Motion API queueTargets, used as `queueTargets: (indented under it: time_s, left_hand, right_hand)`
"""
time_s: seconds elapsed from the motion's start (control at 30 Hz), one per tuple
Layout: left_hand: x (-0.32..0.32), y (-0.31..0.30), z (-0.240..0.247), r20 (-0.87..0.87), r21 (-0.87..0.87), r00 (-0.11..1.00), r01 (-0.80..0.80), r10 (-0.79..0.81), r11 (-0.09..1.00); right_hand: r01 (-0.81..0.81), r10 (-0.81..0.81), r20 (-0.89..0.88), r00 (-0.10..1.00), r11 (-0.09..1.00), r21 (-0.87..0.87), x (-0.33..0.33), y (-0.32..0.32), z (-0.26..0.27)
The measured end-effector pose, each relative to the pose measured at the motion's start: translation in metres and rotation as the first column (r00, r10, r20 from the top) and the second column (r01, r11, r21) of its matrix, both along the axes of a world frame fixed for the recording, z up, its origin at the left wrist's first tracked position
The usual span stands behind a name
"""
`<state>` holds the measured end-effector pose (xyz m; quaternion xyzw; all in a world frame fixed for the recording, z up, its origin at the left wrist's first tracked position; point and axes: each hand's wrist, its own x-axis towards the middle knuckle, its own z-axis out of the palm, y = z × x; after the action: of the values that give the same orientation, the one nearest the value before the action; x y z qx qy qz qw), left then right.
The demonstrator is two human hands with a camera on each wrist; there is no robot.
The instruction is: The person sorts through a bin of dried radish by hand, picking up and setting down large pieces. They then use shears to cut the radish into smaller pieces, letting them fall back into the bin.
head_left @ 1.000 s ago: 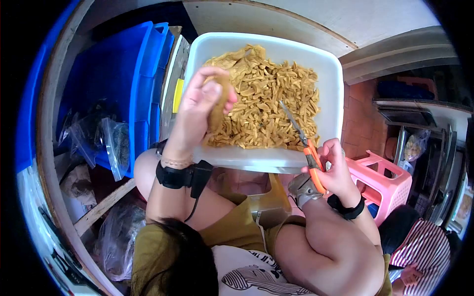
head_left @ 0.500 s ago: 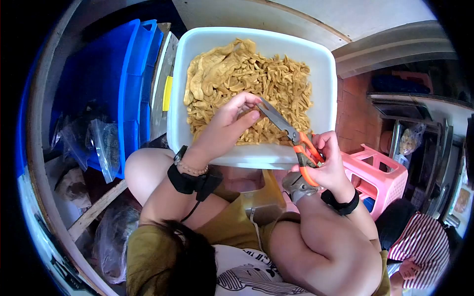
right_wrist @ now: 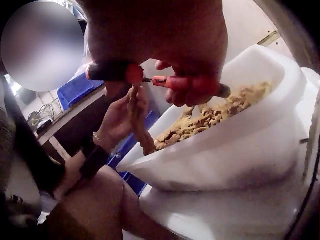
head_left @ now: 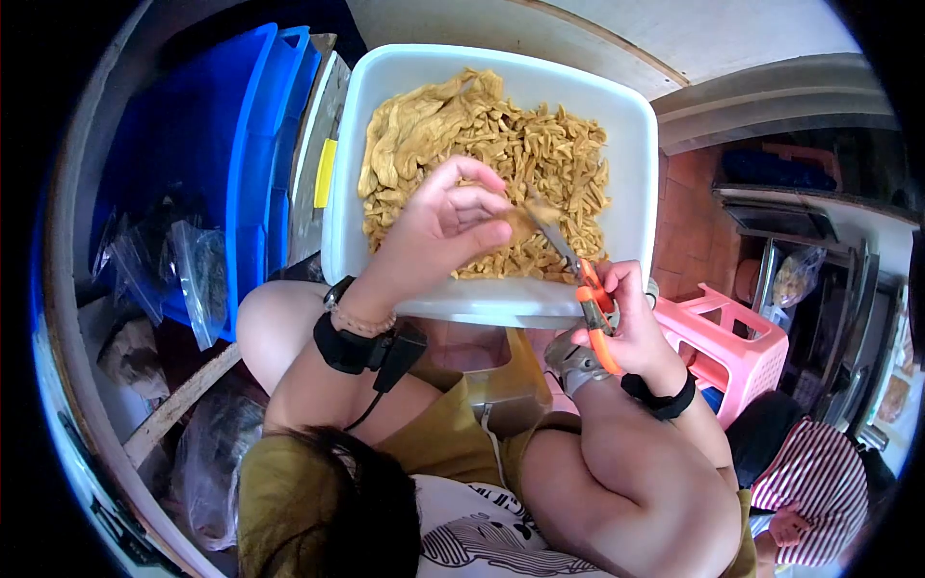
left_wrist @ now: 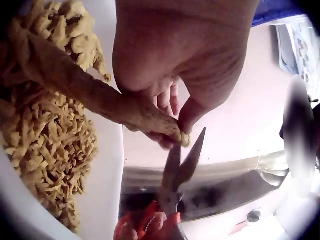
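My left hand holds a long, wrinkled yellow-brown strip of food, its tip pinched between thumb and fingers in the left wrist view. In my right hand is a pair of scissors with orange handles. Its blades stand spread just below the strip's tip, close to the left fingertips. Both hands are over the near side of a white plastic tub. Short cut pieces of the same food fill much of it, with large whole folds at the far left.
Blue crates stand on the left, with clear plastic bags at their front. A pink stool is at the right, near another person in a striped top. The wearer's bent legs lie below the tub.
My left hand came down from the tub's left side toward the scissors, then shifted slightly. The strip's end now shows near the blades. My right hand keeps its grip on the scissors.
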<state>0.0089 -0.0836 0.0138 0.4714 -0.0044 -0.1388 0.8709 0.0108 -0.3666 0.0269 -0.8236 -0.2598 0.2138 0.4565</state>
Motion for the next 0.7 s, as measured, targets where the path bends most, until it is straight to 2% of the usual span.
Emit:
queueTargets:
  time_s: [0.07, 0.1, 0.17, 0.3, 0.37, 0.4, 0.47, 0.5, 0.57, 0.6, 0.67, 0.7]
  left_hand:
    - [-0.002, -0.005, -0.003, -0.013, 0.140, 0.996, 0.089, -0.088, 0.986]
    - [-0.002, -0.008, -0.006, -0.014, 0.138, 0.996, 0.088, -0.087, 0.987]
    - [0.000, -0.012, -0.014, 0.031, 0.129, 0.997, 0.068, -0.073, 0.989]
    - [0.007, -0.010, -0.006, -0.023, 0.175, 0.994, 0.106, -0.104, 0.979]
    - [0.009, -0.009, -0.008, -0.042, 0.360, 0.988, 0.154, -0.149, 0.920]
    - [0.010, -0.008, -0.011, -0.042, 0.358, 0.988, 0.151, -0.146, 0.921]
    - [0.010, -0.005, -0.015, 0.012, 0.431, 0.975, 0.195, -0.221, 0.881]
    - [0.009, -0.004, -0.015, 0.012, 0.430, 0.975, 0.194, -0.220, 0.882]
    - [0.008, -0.005, -0.015, 0.087, 0.456, 0.986, 0.084, -0.139, 0.886]
    - [0.008, -0.005, -0.016, 0.087, 0.455, 0.986, 0.085, -0.139, 0.887]
    - [0.005, -0.007, -0.017, 0.259, 0.495, 0.966, -0.152, 0.022, 0.855]
    - [0.004, -0.007, -0.014, 0.259, 0.494, 0.966, -0.152, 0.022, 0.856]
  right_hand:
    - [-0.019, 0.020, -0.074, 0.997, 1.000, 0.023, -0.001, 0.001, -0.003]
    - [-0.019, 0.021, -0.075, 0.997, 1.000, 0.021, -0.001, 0.000, -0.005]
    - [0.035, -0.021, -0.233, 0.972, 0.998, 0.057, -0.004, -0.002, -0.009]
    - [0.065, -0.048, -0.288, 0.956, 0.997, 0.052, -0.005, -0.010, -0.009]
    - [0.085, -0.035, -0.306, 0.951, 0.985, 0.153, -0.004, -0.011, -0.007]
    - [0.082, -0.032, -0.307, 0.951, 0.985, 0.152, -0.003, -0.010, -0.005]
    - [0.203, -0.052, -0.481, 0.875, 0.942, 0.268, -0.003, -0.006, 0.000]
    - [0.204, -0.051, -0.455, 0.889, 0.934, 0.294, -0.001, -0.004, 0.001]
    - [0.223, -0.049, -0.501, 0.864, 0.929, 0.294, 0.000, -0.008, 0.002]
    - [0.242, -0.047, -0.545, 0.837, 0.925, 0.293, 0.001, -0.009, 0.002]
    - [0.256, -0.072, -0.538, 0.840, 0.927, 0.276, -0.001, -0.008, 0.003]
    - [0.269, -0.096, -0.529, 0.843, 0.927, 0.260, -0.002, -0.008, 0.003]
